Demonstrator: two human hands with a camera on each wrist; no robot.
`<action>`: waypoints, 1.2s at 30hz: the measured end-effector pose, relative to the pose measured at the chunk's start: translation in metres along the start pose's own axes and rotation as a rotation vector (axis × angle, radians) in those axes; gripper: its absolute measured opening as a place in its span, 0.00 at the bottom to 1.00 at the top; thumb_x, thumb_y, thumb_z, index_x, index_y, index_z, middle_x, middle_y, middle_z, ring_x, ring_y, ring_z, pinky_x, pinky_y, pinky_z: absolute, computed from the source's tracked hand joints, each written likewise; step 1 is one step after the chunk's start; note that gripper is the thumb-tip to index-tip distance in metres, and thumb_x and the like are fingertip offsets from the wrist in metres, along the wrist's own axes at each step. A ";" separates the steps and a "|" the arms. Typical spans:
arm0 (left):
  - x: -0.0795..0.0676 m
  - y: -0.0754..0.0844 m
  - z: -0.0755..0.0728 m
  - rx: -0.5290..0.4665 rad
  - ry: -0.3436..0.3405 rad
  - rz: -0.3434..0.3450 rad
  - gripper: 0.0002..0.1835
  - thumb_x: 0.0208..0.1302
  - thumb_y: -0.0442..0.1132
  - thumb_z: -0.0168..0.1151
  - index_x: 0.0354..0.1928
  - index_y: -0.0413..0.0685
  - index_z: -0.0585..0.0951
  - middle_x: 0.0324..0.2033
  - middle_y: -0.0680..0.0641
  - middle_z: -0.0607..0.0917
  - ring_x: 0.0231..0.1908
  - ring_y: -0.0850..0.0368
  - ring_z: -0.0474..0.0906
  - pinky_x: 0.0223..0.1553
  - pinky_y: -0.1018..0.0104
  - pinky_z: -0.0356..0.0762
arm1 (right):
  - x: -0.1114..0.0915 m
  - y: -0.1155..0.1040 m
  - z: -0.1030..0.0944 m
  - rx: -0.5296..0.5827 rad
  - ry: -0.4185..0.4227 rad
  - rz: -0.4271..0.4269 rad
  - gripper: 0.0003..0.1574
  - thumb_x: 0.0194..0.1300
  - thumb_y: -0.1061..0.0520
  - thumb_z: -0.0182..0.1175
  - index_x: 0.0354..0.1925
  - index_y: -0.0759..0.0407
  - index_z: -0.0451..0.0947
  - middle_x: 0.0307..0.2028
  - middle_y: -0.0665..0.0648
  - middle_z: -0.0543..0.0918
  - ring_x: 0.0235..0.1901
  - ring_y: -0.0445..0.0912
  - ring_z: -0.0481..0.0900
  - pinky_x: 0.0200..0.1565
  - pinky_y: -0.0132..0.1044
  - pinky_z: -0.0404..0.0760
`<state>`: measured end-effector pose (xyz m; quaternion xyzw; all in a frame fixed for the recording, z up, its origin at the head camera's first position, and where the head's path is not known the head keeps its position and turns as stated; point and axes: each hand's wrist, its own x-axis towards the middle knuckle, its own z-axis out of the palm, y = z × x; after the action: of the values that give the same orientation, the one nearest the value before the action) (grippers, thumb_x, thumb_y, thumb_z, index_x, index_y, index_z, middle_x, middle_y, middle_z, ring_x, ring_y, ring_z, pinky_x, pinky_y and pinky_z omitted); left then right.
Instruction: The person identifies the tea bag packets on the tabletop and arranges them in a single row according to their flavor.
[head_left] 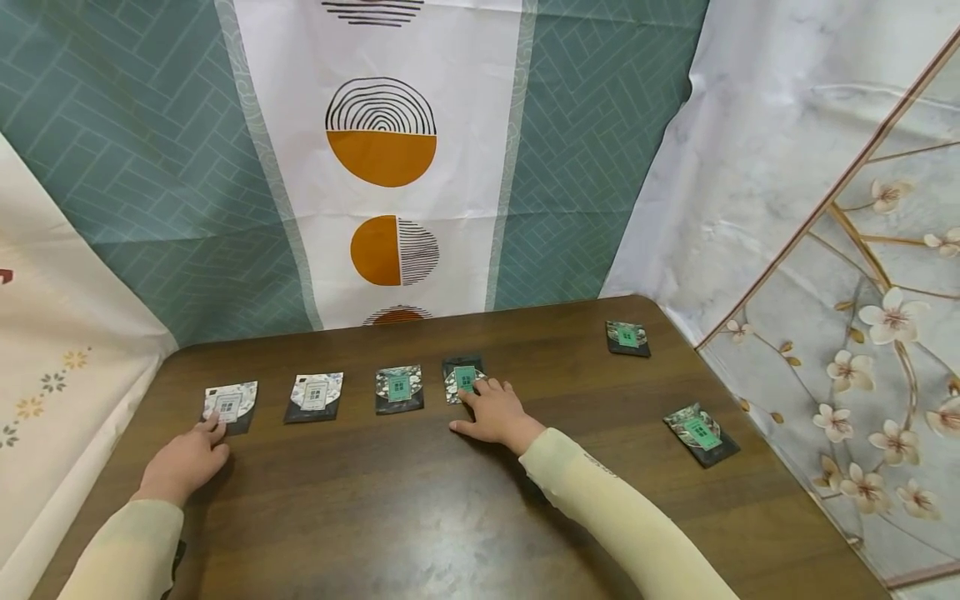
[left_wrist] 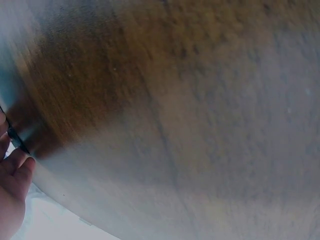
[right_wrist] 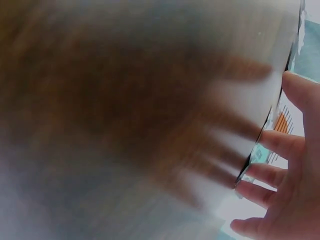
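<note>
Small flat packets, dark at the bottom with patterned tops and a label, lie spread on a brown wooden table. My left hand (head_left: 182,465) touches the leftmost packet (head_left: 238,397), which has a white label, with its fingertips. Beside that lies a second white-labelled packet (head_left: 315,397), then a green-labelled packet (head_left: 399,389). My right hand (head_left: 497,414) rests its fingers on another green-labelled packet (head_left: 465,371) and covers its lower right part. In the right wrist view, the right hand's fingers (right_wrist: 282,143) are spread along a packet's edge. The left wrist view shows only part of the left hand (left_wrist: 12,187).
Two more green-labelled packets lie to the right: one near the back edge (head_left: 628,338), the other tilted near the right edge (head_left: 702,434). A green and white patterned cloth (head_left: 600,150) hangs behind the table (head_left: 360,517). Floral cloth (head_left: 840,350) borders the right side.
</note>
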<state>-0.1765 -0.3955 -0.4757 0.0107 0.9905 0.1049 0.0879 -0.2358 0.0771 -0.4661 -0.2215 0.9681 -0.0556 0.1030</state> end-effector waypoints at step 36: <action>-0.001 -0.004 0.001 -0.022 0.015 -0.002 0.31 0.68 0.39 0.46 0.66 0.21 0.69 0.69 0.20 0.64 0.63 0.14 0.65 0.57 0.26 0.71 | -0.006 0.036 -0.018 0.103 0.166 -0.173 0.33 0.73 0.41 0.59 0.69 0.54 0.75 0.67 0.64 0.75 0.69 0.62 0.71 0.70 0.67 0.68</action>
<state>-0.1754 -0.3991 -0.4775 0.0080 0.9899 0.1157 0.0809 -0.2499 0.1127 -0.4529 -0.2934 0.9464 -0.1320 0.0285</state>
